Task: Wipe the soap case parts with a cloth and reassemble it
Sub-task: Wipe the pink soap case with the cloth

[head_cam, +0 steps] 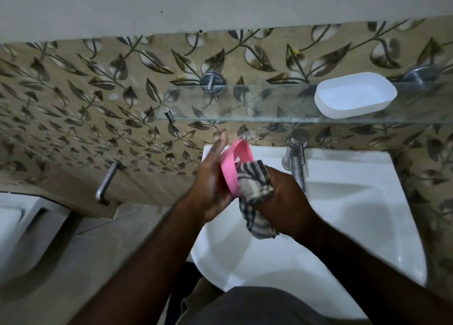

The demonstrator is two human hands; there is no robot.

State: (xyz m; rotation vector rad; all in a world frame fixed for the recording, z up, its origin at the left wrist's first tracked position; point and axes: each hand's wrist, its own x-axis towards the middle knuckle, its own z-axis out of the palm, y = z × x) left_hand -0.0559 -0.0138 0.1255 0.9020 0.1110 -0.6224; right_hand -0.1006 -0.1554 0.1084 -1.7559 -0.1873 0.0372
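Bracing left hand (210, 177), fingers straight, flat against back of pink case part (227, 170), over sink (355, 189). Striped cloth (255, 180) pushed inside it, bunched in curled fingers of right hand (282, 192). White case part (355, 94) sits on glass shelf (245, 104).

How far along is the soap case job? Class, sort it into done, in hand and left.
Done: the case is apart; the white part sits alone on the glass shelf, wiped or not I cannot tell. In hand: the left hand supports the pink part while the right hand presses the striped cloth into it. Left: putting both parts together.
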